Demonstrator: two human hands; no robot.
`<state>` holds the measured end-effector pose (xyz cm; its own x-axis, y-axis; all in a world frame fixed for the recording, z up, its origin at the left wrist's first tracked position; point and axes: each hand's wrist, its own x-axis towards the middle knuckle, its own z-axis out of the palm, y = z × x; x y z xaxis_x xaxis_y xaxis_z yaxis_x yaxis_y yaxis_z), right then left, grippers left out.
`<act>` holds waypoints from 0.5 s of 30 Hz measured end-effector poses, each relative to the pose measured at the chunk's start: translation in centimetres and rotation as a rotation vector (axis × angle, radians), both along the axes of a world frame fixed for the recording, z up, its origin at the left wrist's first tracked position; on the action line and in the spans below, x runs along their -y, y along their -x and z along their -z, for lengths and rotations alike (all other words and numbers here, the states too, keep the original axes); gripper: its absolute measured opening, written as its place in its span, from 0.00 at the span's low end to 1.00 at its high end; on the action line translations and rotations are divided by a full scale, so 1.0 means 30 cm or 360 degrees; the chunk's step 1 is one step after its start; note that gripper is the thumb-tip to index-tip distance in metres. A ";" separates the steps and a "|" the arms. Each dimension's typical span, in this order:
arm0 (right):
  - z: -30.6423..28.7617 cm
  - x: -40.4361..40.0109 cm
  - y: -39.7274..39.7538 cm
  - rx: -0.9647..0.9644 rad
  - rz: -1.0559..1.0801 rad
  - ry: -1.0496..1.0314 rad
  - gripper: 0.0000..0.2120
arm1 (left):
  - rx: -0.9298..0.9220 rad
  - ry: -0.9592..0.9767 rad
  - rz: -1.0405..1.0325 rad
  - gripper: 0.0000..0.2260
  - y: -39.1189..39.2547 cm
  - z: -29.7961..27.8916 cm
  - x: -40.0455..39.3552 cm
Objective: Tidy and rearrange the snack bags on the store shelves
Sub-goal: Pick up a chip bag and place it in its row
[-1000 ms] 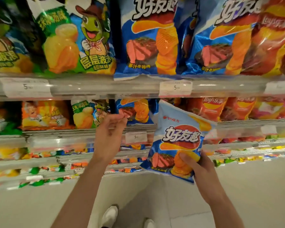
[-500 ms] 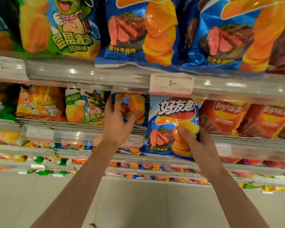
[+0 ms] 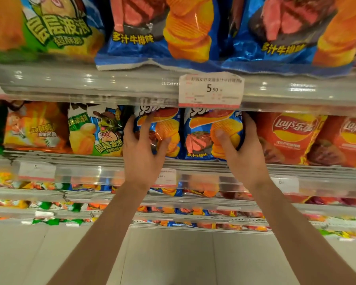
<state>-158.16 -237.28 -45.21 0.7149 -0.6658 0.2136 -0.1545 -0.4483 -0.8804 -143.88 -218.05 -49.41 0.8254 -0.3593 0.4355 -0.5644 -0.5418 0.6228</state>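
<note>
Two blue steak-flavour chip bags stand side by side on the second shelf. My right hand grips the right blue bag, thumb on its front and fingers round its right edge. My left hand rests spread against the left blue bag, fingers on its front and left side. The tops of both bags are hidden behind the upper shelf's clear rail.
A green frog-print bag and an orange bag stand to the left, red Lay's bags to the right. Larger blue bags fill the upper shelf above a 5.90 price tag. Lower shelves and pale floor lie below.
My right hand has carried the blue bag up and into the second shelf, beside the other blue bag. My left hand has gone from hovering to pressing on the left bag. The view came closer.
</note>
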 end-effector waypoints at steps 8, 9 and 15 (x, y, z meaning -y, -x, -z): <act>0.017 0.034 -0.053 -0.0110 -0.0087 -0.0086 0.29 | 0.0051 -0.0102 -0.0008 0.29 -0.011 -0.021 0.001; 0.014 0.042 -0.054 -0.0173 -0.0099 -0.0083 0.29 | 0.0072 -0.0117 0.0007 0.29 -0.009 -0.016 -0.002; 0.051 -0.029 0.026 -0.0208 0.0142 0.0420 0.34 | 0.0192 -0.0238 0.0027 0.29 0.010 -0.005 -0.001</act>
<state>-158.94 -236.42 -46.74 0.6889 -0.6608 0.2979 -0.3076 -0.6386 -0.7054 -144.18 -218.01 -49.24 0.7639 -0.4409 0.4713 -0.6398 -0.6131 0.4634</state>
